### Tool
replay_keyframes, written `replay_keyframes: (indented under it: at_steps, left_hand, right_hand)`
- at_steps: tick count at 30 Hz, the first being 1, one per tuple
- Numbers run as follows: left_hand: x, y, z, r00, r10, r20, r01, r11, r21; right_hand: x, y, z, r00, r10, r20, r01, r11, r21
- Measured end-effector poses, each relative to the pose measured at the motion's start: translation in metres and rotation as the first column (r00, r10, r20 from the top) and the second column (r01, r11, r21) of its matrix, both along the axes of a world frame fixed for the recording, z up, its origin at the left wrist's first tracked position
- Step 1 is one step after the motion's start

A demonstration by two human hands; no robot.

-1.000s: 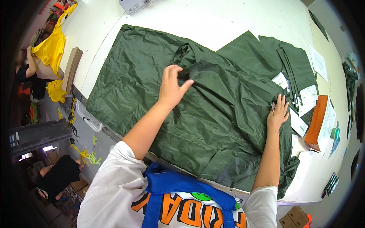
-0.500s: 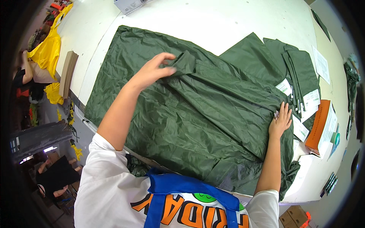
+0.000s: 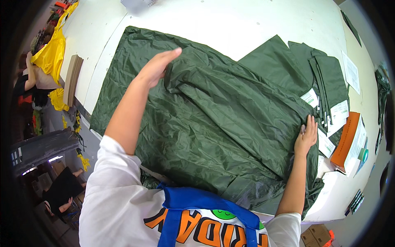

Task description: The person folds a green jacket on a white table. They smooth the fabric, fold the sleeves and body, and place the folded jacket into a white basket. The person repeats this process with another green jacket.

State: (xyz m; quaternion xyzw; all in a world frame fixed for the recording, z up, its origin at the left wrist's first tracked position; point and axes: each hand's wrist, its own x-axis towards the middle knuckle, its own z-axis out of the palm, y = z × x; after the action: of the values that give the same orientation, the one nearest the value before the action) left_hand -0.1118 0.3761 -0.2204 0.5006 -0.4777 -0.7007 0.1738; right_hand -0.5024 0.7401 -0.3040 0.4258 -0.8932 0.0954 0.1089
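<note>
A large dark green garment of thin, shiny, wrinkled fabric (image 3: 197, 140) lies spread over the white table, with long folds running from upper left to lower right. My left hand (image 3: 158, 68) is at its upper left part, fingers stretched out, beside a raised, rolled fold of the cloth. Whether the palm touches the cloth is hidden. At the garment's right edge my right hand (image 3: 305, 138) rests flat with fingers extended. A small greyish thing (image 3: 303, 129) shows by its thumb, too small to make out.
Folded green pieces (image 3: 329, 78) with white labels lie at the right of the table (image 3: 214, 20). Beyond my right hand stands an orange box (image 3: 345, 140) with papers. A cardboard stack (image 3: 73, 80) sits at the left edge. Other people and yellow cloth (image 3: 53, 53) are farther left.
My left hand has moved up and left, away from the raised fold it was at, and the fold has dropped flatter. My right hand stays at the right edge.
</note>
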Motion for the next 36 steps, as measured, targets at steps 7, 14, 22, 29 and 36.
replay_keyframes:
  at_steps: [7,14,22,29,36]
  left_hand:
    - [0.002,-0.010,-0.029,0.629,-0.052,0.775,0.583,0.691,-0.427]
    - [-0.063,-0.041,-0.040,0.533,-0.084,0.842,0.827,0.264,-0.497]
    - [-0.066,-0.059,-0.009,0.214,-0.145,0.966,0.972,0.129,-0.196]
    - [0.086,0.077,0.082,0.883,-0.018,0.468,0.396,-0.505,-0.767]
    - [0.208,0.218,0.023,0.464,-0.373,0.804,0.880,0.087,-0.467]
  right_hand:
    - [-0.019,-0.039,0.042,0.990,0.128,-0.052,-0.117,0.977,0.177]
    - [-0.055,-0.040,0.058,0.973,0.223,0.054,-0.227,0.898,0.377]
    - [-0.015,-0.042,0.153,0.952,0.303,0.034,-0.283,0.836,0.470]
    - [0.083,0.139,0.220,0.907,0.421,-0.003,-0.402,0.867,0.294]
    - [0.196,0.228,0.132,0.842,0.432,0.325,-0.518,0.815,0.259]
